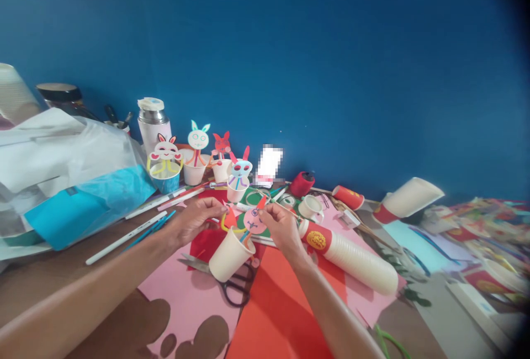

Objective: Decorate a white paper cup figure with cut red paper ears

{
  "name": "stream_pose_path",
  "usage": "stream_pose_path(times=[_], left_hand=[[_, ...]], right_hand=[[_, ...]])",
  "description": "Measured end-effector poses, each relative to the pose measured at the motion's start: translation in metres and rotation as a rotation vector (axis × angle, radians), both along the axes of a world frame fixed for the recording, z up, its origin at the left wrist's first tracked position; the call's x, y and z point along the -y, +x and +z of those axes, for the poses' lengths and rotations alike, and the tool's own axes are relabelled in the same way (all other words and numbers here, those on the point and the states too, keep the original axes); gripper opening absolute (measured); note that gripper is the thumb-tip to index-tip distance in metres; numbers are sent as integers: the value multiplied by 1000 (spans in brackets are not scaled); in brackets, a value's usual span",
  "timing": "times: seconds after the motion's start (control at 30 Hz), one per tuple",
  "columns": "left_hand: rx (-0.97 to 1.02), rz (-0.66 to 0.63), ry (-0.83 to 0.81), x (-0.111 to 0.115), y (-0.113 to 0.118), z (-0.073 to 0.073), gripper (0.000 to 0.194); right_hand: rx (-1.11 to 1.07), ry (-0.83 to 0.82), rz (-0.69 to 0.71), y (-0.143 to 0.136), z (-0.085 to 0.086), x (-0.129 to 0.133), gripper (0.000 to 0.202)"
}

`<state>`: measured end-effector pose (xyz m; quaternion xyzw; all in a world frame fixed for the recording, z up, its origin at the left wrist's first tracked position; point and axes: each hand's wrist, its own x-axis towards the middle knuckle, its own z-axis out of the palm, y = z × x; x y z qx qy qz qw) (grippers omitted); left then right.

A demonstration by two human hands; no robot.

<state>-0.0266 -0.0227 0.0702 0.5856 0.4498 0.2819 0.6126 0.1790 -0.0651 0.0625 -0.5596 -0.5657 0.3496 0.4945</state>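
Note:
A white paper cup (227, 257) leans at a tilt on the paper in front of me, with a pink round paper face (254, 221) standing up from its rim. One orange-red paper ear (261, 203) shows on top of the face. My right hand (284, 225) is closed, its fingertips pinching the right edge of the face. On the other side, my left hand (201, 218) pinches a small red paper piece (230, 217) beside the face. Black-handled scissors (236, 288) lie partly beneath the cup.
Several finished paper-animal cups (194, 171) stand behind, near a thermos (154, 121). A long stack of paper cups (360, 262) lies to the right. Orange paper (285, 304) and cut pink paper (199, 298) cover the front. A plastic bag (83, 143) sits at left.

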Motion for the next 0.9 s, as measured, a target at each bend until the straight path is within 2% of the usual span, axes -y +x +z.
stream_pose_path(times=[0.23,0.6,0.9], left_hand=[[119,116,-40,0,1,-3,23],[336,183,-139,3,8,-12,19],[371,225,-136,6,11,-12,16]], right_hand=[[5,-2,1,1,-1,-1,20],[8,0,21,1,-1,0,20],[12,7,4,1,-3,-1,20]])
